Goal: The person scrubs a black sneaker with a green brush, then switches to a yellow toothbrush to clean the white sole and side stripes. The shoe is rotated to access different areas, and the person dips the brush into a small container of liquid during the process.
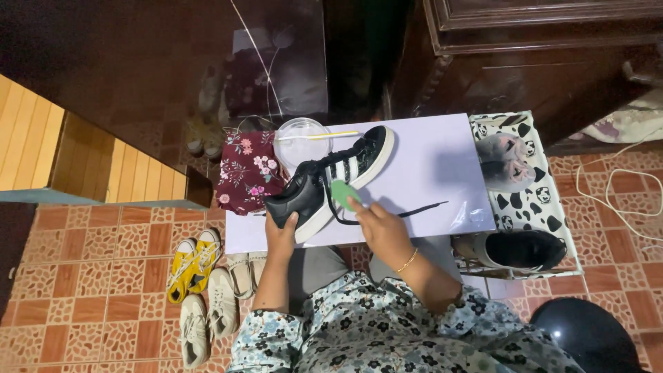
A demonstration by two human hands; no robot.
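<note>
1. Black sneaker (324,183) with white stripes and a white sole lies tilted on the pale lilac table top (442,166), its toe toward the person.
2. One left hand (282,238) grips the sneaker's toe end, fingers curled over the front.
3. One right hand (383,228) pinches a small green cloth (343,193) against the sneaker's side, just above the sole.
4. One loose black lace (414,208) trails from the shoe across the table to the right.
5. One clear round bowl (300,141) stands behind the sneaker, with one pale stick-like tool (319,135) resting across its rim.
6. One maroon flowered cloth (247,171) hangs over the table's left edge.
7. On the tiled floor (83,276) at the left lie one pair of yellow sneakers (193,261), one pair of white sneakers (207,318) and pale sandals (245,271) beside them.
8. At the right, a cow-patterned rack (535,197) carries one pair of fluffy pink slippers (504,160) on top and one more black sneaker (521,249) lower down.
9. No package or label can be made out.
</note>
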